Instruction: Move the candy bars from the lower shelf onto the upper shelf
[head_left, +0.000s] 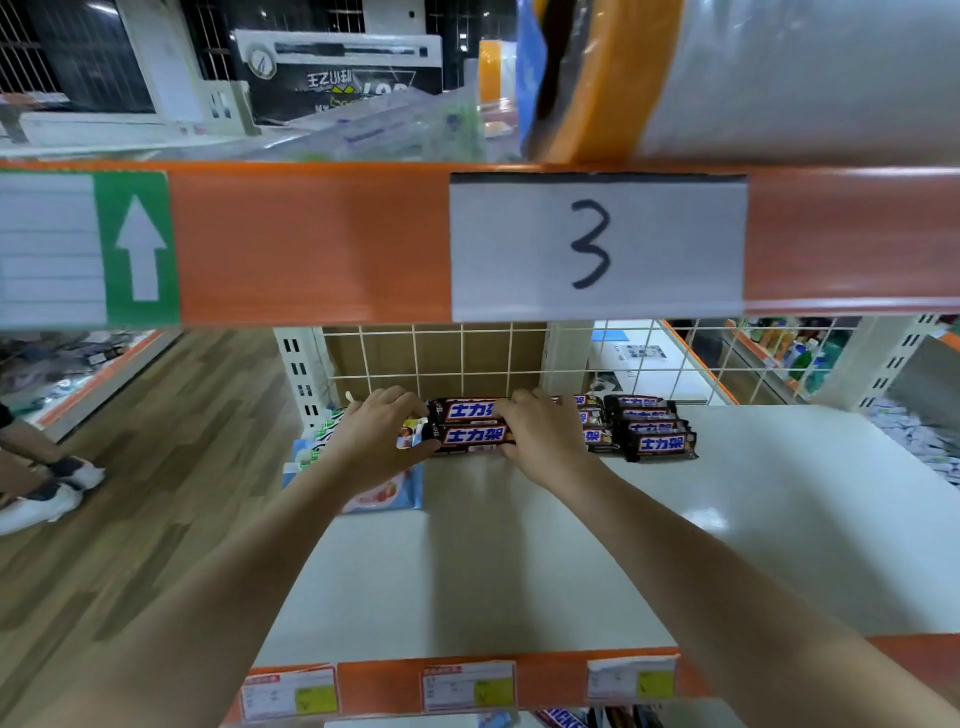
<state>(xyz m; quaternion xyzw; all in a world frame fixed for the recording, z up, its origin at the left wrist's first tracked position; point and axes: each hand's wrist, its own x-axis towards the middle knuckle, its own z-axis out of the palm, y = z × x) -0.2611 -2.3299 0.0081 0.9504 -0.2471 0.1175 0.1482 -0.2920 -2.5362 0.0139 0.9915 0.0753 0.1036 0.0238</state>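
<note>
Several dark-wrapped candy bars lie at the back of the white lower shelf (727, 493), against the wire grid. Two stacked bars (470, 423) sit between my hands. My left hand (382, 436) grips their left end with curled fingers. My right hand (540, 434) grips their right end and covers part of the wrappers. Another stack of bars (654, 428) lies just to the right, untouched. The upper shelf shows as an orange front rail (311, 244) with a paper label marked 3 (597, 247), directly above.
A light-blue packet (384, 493) and green-white packs (324, 434) lie under and left of my left hand. A large tape roll (597, 78) and plastic bags sit on the upper shelf. Another person's white shoes (47, 493) stand on the wooden floor at left. Price tags (467, 686) line the lower rail.
</note>
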